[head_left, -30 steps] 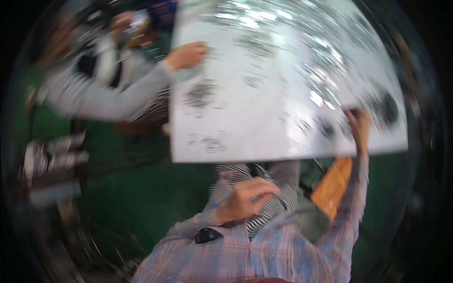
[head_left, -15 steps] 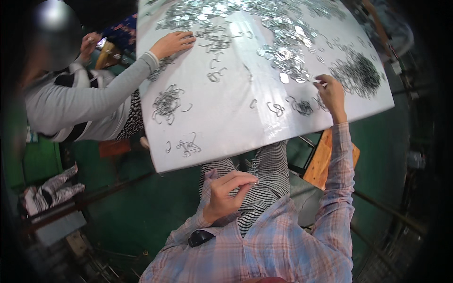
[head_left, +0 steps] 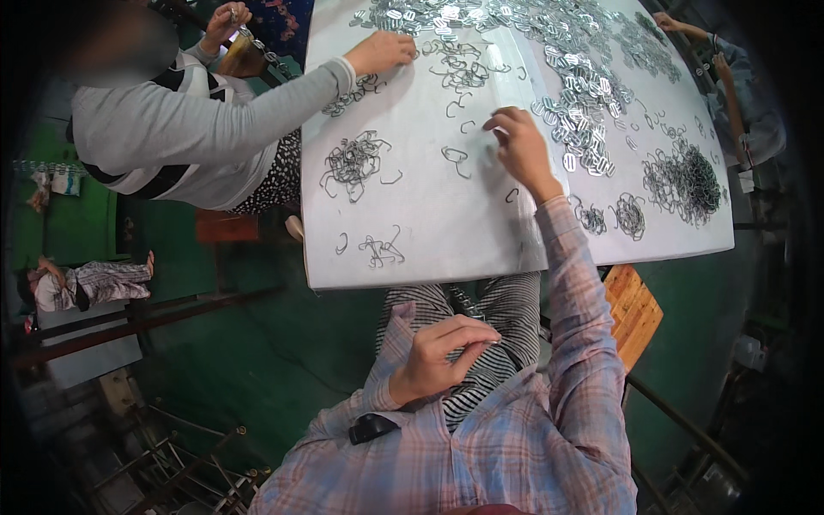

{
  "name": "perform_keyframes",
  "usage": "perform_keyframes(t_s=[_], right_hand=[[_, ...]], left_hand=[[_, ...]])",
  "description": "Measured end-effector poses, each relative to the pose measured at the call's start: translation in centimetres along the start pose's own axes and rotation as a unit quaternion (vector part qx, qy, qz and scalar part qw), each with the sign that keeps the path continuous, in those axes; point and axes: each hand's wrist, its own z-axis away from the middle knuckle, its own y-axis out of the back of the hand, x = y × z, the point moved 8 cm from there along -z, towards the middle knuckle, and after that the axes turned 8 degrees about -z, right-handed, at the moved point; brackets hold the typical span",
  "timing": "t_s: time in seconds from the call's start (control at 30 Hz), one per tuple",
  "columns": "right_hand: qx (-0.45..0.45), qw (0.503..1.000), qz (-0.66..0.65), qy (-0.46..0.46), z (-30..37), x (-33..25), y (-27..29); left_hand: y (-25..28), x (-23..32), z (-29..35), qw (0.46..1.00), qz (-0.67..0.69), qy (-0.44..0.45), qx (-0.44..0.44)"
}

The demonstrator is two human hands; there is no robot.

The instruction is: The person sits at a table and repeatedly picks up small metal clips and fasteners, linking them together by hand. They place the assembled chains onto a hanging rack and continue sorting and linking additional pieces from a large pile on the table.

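Note:
Above my lap, my left hand (head_left: pixel 448 356) is closed in a pinch, with the tip of a small shiny metal piece (head_left: pixel 495 341) showing at the fingertips. A silver chain of linked pieces (head_left: pixel 463 300) hangs between my knees; whether it joins the pinched piece is hidden. My right hand (head_left: pixel 522 153) reaches over the white table (head_left: pixel 412 232), fingers bent and apart, with nothing seen in them. Just beyond its fingertips lies a C-shaped wire hook (head_left: pixel 468 127). Another loose hook (head_left: pixel 512 196) lies beside my right wrist.
Slotted silver buckles (head_left: pixel 584 112) spread across the far table. Wire hooks lie in a big heap (head_left: pixel 687 182) at right and a smaller pile (head_left: pixel 356 163) at left. A co-worker's hand (head_left: pixel 382 53) touches hooks at far left. Another person (head_left: pixel 742 94) sits far right.
My right hand has moved left from the buckles and right-hand hooks to the table's middle, its fingers opening. The left hand keeps its pinch. The view has shifted.

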Motion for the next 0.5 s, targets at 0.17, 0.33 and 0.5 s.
perform_keyframes(t_s=[0.17,0.33,0.5], right_hand=[[-0.078,0.991,-0.019,-0.11,0.4,2.0,-0.3],[-0.154,0.985,0.022,-0.077,3.4,-2.6,-5.1],[-0.105,0.992,0.057,-0.031,5.8,-3.5,-6.5]], left_hand=[[0.1,-0.2,0.0,1.0,0.005,-0.005,-0.011],[0.6,-0.4,-0.1,1.0,-0.012,-0.016,-0.001],[0.5,-1.7,0.1,0.999,-0.03,0.031,0.014]])
